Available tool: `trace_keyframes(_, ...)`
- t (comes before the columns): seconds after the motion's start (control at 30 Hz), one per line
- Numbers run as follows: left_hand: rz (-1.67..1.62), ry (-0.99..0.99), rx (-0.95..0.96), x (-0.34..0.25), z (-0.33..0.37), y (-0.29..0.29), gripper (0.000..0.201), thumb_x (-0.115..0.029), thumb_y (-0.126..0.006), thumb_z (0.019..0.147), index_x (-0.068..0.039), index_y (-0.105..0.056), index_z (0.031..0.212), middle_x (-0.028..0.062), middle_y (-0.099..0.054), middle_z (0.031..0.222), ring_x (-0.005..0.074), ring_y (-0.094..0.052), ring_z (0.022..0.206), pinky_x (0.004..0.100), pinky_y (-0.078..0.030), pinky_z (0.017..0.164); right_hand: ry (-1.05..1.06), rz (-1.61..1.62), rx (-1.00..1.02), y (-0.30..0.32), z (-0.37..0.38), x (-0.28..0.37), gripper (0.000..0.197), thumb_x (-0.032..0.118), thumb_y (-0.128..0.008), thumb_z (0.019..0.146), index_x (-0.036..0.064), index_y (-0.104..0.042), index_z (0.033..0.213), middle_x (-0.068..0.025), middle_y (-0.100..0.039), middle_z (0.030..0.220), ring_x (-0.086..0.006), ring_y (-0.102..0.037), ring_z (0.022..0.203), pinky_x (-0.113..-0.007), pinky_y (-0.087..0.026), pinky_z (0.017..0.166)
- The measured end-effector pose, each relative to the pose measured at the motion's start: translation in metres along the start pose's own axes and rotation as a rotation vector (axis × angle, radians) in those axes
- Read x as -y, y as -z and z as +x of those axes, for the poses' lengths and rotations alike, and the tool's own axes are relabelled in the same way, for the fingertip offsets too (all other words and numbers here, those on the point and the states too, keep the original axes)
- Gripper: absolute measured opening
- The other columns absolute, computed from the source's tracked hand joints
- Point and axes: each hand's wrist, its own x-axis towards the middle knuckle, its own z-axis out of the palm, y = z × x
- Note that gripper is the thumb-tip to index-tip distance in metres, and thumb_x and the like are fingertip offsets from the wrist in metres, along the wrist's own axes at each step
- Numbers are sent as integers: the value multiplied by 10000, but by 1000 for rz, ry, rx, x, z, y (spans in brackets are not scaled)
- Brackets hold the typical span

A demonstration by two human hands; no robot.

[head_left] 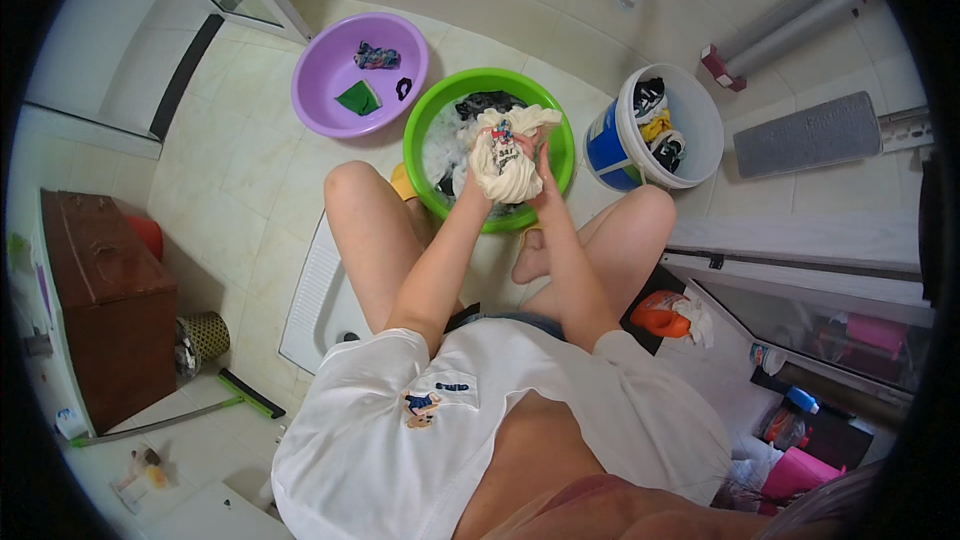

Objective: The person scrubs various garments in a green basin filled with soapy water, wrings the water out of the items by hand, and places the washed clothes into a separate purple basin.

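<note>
A wet-looking cream garment point(512, 175) with a dark and coloured print is bunched up between my two hands, above the green basin point(565, 155). My left hand point(474, 188) grips its left side, with the fingers largely hidden by the cloth. On the other side, my right hand point(543, 170) is closed on the bundle, some fingers showing at its upper right. Below, the basin contains sudsy water point(440, 145) and dark clothing point(487, 103).
A purple basin point(320, 90) holds a green cloth point(357, 98) and a patterned cloth point(377, 56). To the right, a white-and-blue bucket point(607, 148) contains clothes. A squat toilet point(312, 310) lies left of my legs. An orange bottle point(660, 315) stands at right; a squeegee point(250, 395) lies lower left.
</note>
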Motion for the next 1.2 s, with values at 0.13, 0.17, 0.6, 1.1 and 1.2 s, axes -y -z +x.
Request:
trace_keyframes(0.13,-105,64,19,10,-21,13,730,-193,-662,610,19,-316,1218,116,-494,894,175,-470,750,271,-438,660,269,71,-10,-12,8,-25,778,691,-342,772,129,-329,1310,-104,-533,1121,-231,-527,1005,-299,-428,847)
trace_keyframes(0.17,-132,79,22,10,-26,15,726,-194,-665,604,12,-326,1212,124,-502,899,175,-473,753,273,-442,658,239,145,-106,-16,9,-25,702,642,-326,820,120,-371,1287,-93,-580,1046,-232,-574,923,-288,-467,791)
trace_keyframes(0.6,1520,-346,-509,20,-19,-34,432,-155,-654,768,-17,-483,1140,71,-561,1051,177,-568,850,318,-480,706,-259,-401,159,-23,89,61,294,263,-606,771,64,-567,983,-79,-622,853,-218,-611,761,-336,-513,682)
trace_keyframes(1.1,2036,-973,-761,-43,7,40,545,-258,-692,685,22,-459,1090,129,-593,962,262,-589,869,329,-473,719,307,-1577,-229,-59,112,37,467,269,-691,628,45,-571,1020,-194,-595,985,-287,-585,905,-343,-461,789)
trace_keyframes(1.2,1592,-806,-497,-26,-3,14,456,-284,-623,754,-1,-481,1083,115,-602,909,246,-599,796,317,-487,650,-8,-786,292,-41,90,68,497,317,-657,739,100,-490,1153,-165,-566,1067,-249,-575,919,-357,-463,769)
